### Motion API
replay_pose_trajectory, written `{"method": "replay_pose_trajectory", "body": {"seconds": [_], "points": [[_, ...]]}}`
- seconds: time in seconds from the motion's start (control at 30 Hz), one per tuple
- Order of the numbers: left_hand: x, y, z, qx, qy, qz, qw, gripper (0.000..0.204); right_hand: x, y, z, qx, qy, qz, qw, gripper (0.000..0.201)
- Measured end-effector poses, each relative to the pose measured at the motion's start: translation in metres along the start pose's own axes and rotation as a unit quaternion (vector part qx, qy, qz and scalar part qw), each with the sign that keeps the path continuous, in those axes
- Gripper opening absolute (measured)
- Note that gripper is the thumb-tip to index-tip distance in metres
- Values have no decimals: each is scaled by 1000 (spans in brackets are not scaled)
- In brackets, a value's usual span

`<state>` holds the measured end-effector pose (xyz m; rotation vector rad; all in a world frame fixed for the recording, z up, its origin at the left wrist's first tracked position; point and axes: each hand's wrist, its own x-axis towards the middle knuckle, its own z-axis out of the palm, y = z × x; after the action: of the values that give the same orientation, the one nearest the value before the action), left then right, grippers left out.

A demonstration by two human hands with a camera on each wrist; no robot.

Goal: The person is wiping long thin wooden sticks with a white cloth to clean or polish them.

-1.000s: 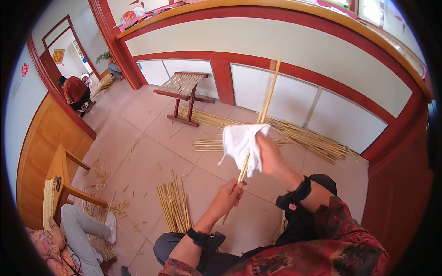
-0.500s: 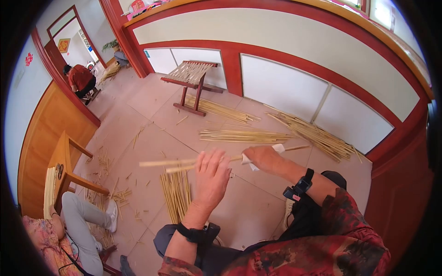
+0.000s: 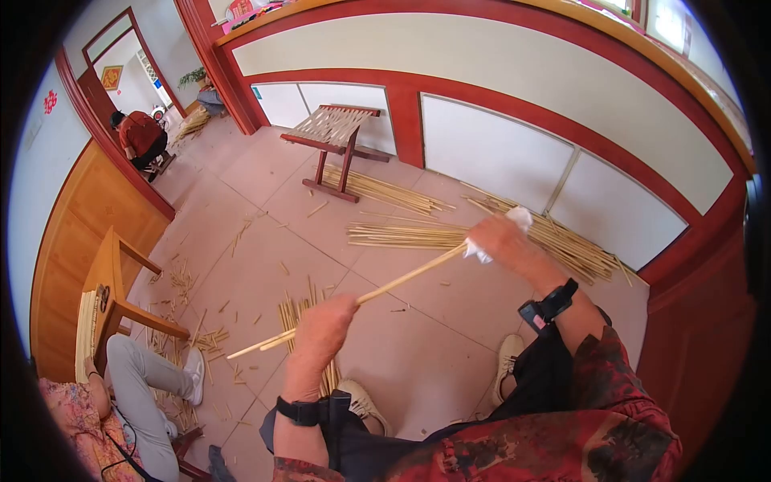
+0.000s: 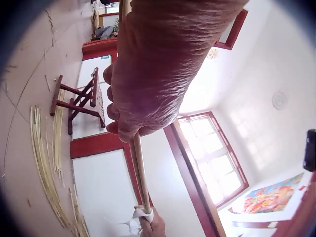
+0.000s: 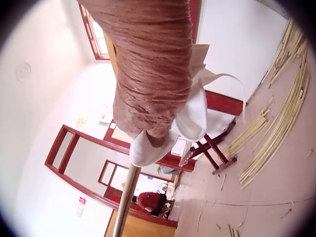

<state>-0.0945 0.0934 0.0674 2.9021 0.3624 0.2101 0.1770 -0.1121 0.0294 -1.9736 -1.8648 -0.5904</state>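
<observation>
While your left hand (image 3: 321,321) closes its fingers around the near part of the long stalk (image 3: 401,279), your right hand (image 3: 499,238) wraps the far end in a white cloth (image 3: 520,215), so the stalk spans slantwise between the two hands above the tiled floor (image 3: 434,353). Judged step: wiping the stalk along its length, with the cloth now at the far end. Next move likely calls for a steady left grip while the cloth hand slides back along the shaft without bending it. Stalk: pale yellow, straight, slender, round in section, smooth and dry-looking; a short tail sticks out past your left hand toward the lower left. Cloth: soft, thin, bunched, a loose flap hanging free in the right wrist view. On the floor lie bundles of like stalks (image 3: 514,229), a small sheaf (image 3: 303,337) near your shoe (image 3: 363,406), and scattered short offcuts. A red wooden frame (image 3: 329,136) stands beyond.
</observation>
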Motion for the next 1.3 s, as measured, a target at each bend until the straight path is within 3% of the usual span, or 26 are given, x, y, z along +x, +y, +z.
{"method": "replay_pose_trajectory", "body": {"seconds": [0.13, 0.2, 0.23, 0.27, 0.3, 0.33, 0.37, 0.43, 0.57, 0.63, 0.67, 0.8, 0.87, 0.93, 1.0, 1.03, 1.1, 1.23, 1.27, 1.3], "points": [[-18, -23, -13, -38, 26, -41, 998, 13, -20, 43, -22, -59, 50, 93, 993, 7], [-25, -35, -17, -87, 43, -84, 992, 15, -30, 57, -29, 18, 28, 340, 940, 13], [-25, -37, -19, -136, 60, -125, 981, 16, -29, 57, -27, 16, 30, 341, 940, 13], [-21, -35, -18, -137, 62, -122, 981, 16, -25, 56, -23, 289, 167, 411, 848, 18], [-15, -27, -16, -213, 88, -138, 963, 16, -19, 52, -22, 532, 284, 436, 668, 23], [-10, -18, -13, -286, 113, -154, 939, 15, -3, 32, -35, 603, 264, 500, 563, 35], [-4, -10, -8, -287, 114, -153, 939, 15, 7, 16, -25, 715, 287, 439, 462, 38], [9, 4, 9, -437, 105, -156, 880, 14, 21, -16, -18, 797, 263, 378, 391, 42], [32, 33, 28, -509, 116, -138, 841, 17, 34, -55, -4, 840, 187, 375, 345, 42], [43, 43, 32, -585, 140, -130, 788, 22, 38, -70, 2, 875, 118, 350, 312, 42], [45, 46, 33, -585, 139, -132, 788, 22, 36, -76, 8, 874, 100, 370, 298, 43], [50, 55, 32, -603, 70, -155, 780, 26, 41, -97, 2, 879, 53, 338, 331, 51], [54, 56, 35, -606, 45, -165, 777, 27, 36, -94, 8, 878, 53, 342, 331, 51], [57, 53, 42, -558, 85, -123, 816, 21, 31, -92, 17, 877, 55, 345, 330, 50], [58, 55, 40, -548, 98, -123, 821, 20, 27, -97, 23, 839, 103, 439, 304, 52], [57, 56, 37, -541, 115, -123, 824, 18, 27, -99, 20, 840, 106, 439, 301, 52], [59, 51, 38, -538, 126, -122, 824, 19, 27, -102, 12, 883, 92, 384, 253, 53], [59, 44, 20, -546, 167, -136, 810, 20, 24, -97, 3, 885, 123, 361, 265, 55], [60, 44, 18, -590, 187, -125, 775, 19, 24, -97, -3, 893, 111, 352, 259, 57], [61, 44, 15, -589, 186, -122, 776, 19, 24, -96, -6, 900, 98, 342, 253, 58]]}}
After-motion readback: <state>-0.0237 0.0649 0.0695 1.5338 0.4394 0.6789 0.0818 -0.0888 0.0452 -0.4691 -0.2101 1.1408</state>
